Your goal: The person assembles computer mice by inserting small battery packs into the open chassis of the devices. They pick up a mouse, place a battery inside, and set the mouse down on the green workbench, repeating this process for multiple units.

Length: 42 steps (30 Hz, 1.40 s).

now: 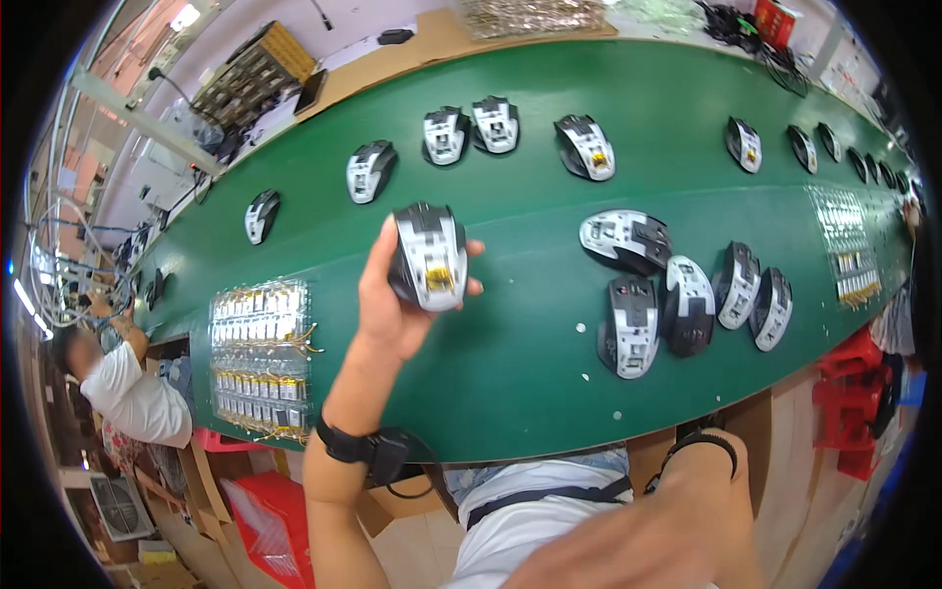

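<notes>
Above the green table, my left hand (392, 312) is closed around a partly assembled computer mouse (430, 257). The mouse has black sides, a pale inner top, and a yellow piece near its lower end. My right hand (628, 540) is low in front of my body, off the table; motion smears it and its fingers cannot be made out. To the right of the held mouse lie several similar mice, among them one on its side (625, 239) and one nearer the front (631, 324). Left of my forearm is a clear tray (261, 339) of small silver battery packs with wires.
More mice, such as a black-and-white one (587, 147), form a row along the far side. Another battery tray (842, 245) lies at the right. A person in a white shirt (137, 393) sits at the left end. Red stools (849, 402) stand below at right.
</notes>
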Each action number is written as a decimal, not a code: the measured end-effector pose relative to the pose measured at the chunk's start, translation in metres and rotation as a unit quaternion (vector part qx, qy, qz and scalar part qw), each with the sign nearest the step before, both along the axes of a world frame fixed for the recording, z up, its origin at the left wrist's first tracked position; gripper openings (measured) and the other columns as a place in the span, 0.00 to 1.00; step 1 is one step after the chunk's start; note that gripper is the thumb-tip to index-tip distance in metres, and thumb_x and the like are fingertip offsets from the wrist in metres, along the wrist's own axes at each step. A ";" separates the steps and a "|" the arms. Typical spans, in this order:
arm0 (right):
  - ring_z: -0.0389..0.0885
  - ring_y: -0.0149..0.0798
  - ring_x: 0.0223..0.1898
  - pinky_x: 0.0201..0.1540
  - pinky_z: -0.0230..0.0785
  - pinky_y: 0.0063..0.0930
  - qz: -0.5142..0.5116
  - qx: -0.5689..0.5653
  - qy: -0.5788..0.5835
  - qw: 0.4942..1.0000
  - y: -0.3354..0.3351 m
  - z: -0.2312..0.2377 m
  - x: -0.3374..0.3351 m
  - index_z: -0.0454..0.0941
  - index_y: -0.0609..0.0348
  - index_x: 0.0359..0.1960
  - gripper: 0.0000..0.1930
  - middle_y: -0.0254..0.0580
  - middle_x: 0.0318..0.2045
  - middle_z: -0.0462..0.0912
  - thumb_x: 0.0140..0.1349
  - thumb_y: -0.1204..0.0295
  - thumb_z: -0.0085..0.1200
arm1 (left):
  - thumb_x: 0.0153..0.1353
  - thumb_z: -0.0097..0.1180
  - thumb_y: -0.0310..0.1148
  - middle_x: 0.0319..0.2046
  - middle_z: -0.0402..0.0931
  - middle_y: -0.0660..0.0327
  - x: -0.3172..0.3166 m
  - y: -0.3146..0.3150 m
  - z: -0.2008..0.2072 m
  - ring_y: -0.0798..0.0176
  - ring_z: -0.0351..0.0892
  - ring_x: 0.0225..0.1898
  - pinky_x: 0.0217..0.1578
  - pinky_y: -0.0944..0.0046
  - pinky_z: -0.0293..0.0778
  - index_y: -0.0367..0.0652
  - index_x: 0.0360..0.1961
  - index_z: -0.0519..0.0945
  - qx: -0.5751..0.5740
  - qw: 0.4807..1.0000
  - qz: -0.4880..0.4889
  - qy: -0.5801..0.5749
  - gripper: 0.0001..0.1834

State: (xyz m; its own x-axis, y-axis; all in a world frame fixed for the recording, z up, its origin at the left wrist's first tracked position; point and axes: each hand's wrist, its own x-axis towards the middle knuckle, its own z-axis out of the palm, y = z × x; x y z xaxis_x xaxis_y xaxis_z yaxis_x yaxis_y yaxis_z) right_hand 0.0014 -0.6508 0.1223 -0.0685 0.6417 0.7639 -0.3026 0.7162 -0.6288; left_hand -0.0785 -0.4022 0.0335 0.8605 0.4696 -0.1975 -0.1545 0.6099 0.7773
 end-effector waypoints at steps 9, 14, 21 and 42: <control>0.84 0.45 0.40 0.37 0.75 0.28 -0.250 0.123 -0.106 0.955 -0.011 0.005 0.006 0.81 0.69 0.44 0.11 0.53 0.45 0.84 0.64 0.75 0.54 | 0.58 0.57 0.38 0.41 0.80 0.54 0.129 0.051 -0.019 0.59 0.84 0.37 0.36 0.54 0.82 0.35 0.48 0.74 0.161 0.979 0.046 0.119 0.20; 0.84 0.44 0.36 0.34 0.74 0.29 -0.156 0.082 -0.165 0.971 -0.011 -0.003 0.038 0.81 0.64 0.42 0.08 0.50 0.41 0.85 0.61 0.78 0.55 | 0.58 0.62 0.40 0.45 0.79 0.46 0.188 0.068 -0.085 0.50 0.83 0.40 0.42 0.53 0.80 0.31 0.58 0.64 0.317 0.915 0.145 0.205 0.34; 0.83 0.37 0.35 0.39 0.76 0.30 -0.204 -0.303 -0.194 0.911 0.006 -0.067 0.052 0.80 0.64 0.47 0.15 0.41 0.34 0.84 0.58 0.83 0.50 | 0.66 0.49 0.57 0.27 0.81 0.43 0.215 0.041 -0.062 0.40 0.83 0.32 0.34 0.46 0.79 0.35 0.37 0.77 0.768 0.549 0.020 0.329 0.29; 0.83 0.46 0.30 0.35 0.75 0.37 -0.226 -0.310 -0.433 0.816 0.060 -0.115 0.026 0.82 0.61 0.36 0.07 0.46 0.31 0.83 0.56 0.75 0.56 | 0.40 0.72 0.44 0.46 0.74 0.45 0.144 0.081 -0.007 0.43 0.77 0.48 0.45 0.50 0.76 0.32 0.59 0.62 0.718 0.619 0.262 0.179 0.48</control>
State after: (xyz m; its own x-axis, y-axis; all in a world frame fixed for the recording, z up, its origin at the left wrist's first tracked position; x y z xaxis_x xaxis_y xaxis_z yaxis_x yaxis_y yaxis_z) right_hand 0.0269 -0.5907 0.0077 -0.0600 0.9955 0.0736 0.6532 0.0949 -0.7512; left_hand 0.0652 -0.3208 0.0267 0.5381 0.5780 0.6135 0.3009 -0.8116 0.5007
